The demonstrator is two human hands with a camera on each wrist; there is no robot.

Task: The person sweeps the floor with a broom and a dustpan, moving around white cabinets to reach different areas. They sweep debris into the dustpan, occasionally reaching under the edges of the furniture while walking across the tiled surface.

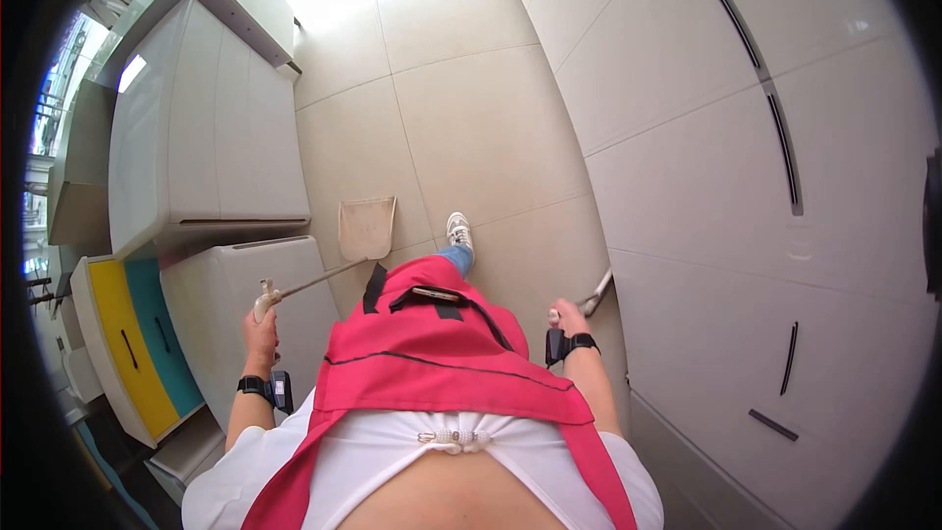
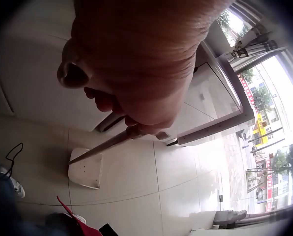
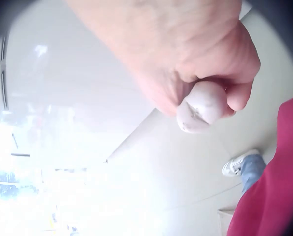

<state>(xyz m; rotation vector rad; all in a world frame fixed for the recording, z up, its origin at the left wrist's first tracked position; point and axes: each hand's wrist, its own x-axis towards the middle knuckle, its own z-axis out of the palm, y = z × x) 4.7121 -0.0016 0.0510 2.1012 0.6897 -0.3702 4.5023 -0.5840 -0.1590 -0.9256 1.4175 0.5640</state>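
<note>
A long-handled dustpan (image 1: 367, 229) lies low over the tiled floor in the head view, its handle (image 1: 324, 278) rising to the left. The left hand (image 1: 260, 339) grips the top of that handle; in the left wrist view the hand (image 2: 136, 69) hides part of it, with the pan (image 2: 86, 169) below. On the right side, the right hand (image 1: 566, 318) holds a second pale handle (image 1: 597, 296), whose far part is hidden in the head view. The right wrist view shows the fingers of that hand (image 3: 200, 54) curled round its rounded white end (image 3: 200, 107).
Glossy cabinets (image 1: 716, 167) line the right side. White appliances (image 1: 211, 118) and a yellow-and-teal cabinet (image 1: 128, 344) stand at the left. A foot in a white shoe (image 1: 458, 229) is on the tiles (image 1: 481, 108) near the dustpan. Windows show in the left wrist view.
</note>
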